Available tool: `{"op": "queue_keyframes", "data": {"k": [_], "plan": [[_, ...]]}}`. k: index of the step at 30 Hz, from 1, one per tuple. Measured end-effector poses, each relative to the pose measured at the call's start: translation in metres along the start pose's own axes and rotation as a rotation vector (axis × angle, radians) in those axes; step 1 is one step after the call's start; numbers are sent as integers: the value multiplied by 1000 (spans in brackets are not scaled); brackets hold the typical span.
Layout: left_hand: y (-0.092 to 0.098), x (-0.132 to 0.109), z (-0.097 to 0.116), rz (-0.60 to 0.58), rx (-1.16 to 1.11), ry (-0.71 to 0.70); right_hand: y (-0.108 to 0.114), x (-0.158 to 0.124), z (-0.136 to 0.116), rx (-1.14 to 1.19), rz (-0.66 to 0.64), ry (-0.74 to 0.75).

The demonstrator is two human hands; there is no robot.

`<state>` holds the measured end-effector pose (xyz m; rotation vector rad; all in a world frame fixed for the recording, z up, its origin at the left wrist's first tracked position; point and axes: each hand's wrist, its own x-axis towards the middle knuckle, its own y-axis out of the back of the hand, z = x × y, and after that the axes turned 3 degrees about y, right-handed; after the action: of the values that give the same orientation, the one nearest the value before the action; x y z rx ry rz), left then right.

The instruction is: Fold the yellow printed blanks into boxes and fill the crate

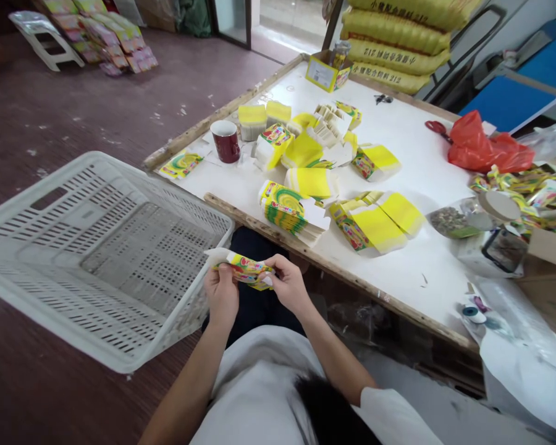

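Observation:
Both my hands grip one small flat carton [246,269], printed yellow, green and red, held over my lap just below the table's front edge. My left hand [221,292] pinches its left end and my right hand [287,284] pinches its right end, fingers closed on it. A white slatted plastic crate [74,259] stands tilted right beside my left hand. On the white table [417,161] lie stacks of the same flat cartons, the nearest stack [293,211] just above my hands.
A dark red mug [226,141] stands at the table's left. A red plastic bag [484,148], red-handled scissors [438,128] and loose wrappers [532,191] lie to the right. Yellow sacks [396,43] are piled behind. A white stool [44,37] stands on the brown floor.

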<state>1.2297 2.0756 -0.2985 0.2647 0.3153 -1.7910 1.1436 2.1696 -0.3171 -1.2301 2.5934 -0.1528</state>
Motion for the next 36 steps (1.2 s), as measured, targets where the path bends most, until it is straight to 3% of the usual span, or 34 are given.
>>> {"op": "queue_keyframes", "data": {"k": [2,4,9,12,14,17,19,22,24,26,29,34,36], "plan": [[5,3,2,35,67,-9,8,1,0,-32,21,68],[13,10,11,-46,112,17,16,0,-2,-96,36,148],[37,28,46,-437,382,-9,38,-4,-13,-554,-61,450],[38,21,50,-682,710,42,39,-10,-17,-698,-206,585],[30,9,45,-769,870,69,36,-15,-14,-667,-138,596],[19,-9,34,-704,986,-33,26,-22,-5,-420,170,395],[15,-17,27,-656,1035,-139,18,-24,0,-138,222,142],[16,-21,18,-665,1061,-271,7,-24,4,269,19,-238],[19,-21,15,-682,1055,-344,4,-21,4,430,-125,-370],[20,-20,15,-707,1039,-402,7,-18,3,473,-203,-387],[19,-18,18,-760,1046,-441,13,-18,3,398,-189,-299],[17,-17,10,-734,1131,-258,15,-26,5,41,-207,52],[18,-16,5,-671,1147,-314,14,-28,9,-123,-165,167]]}}
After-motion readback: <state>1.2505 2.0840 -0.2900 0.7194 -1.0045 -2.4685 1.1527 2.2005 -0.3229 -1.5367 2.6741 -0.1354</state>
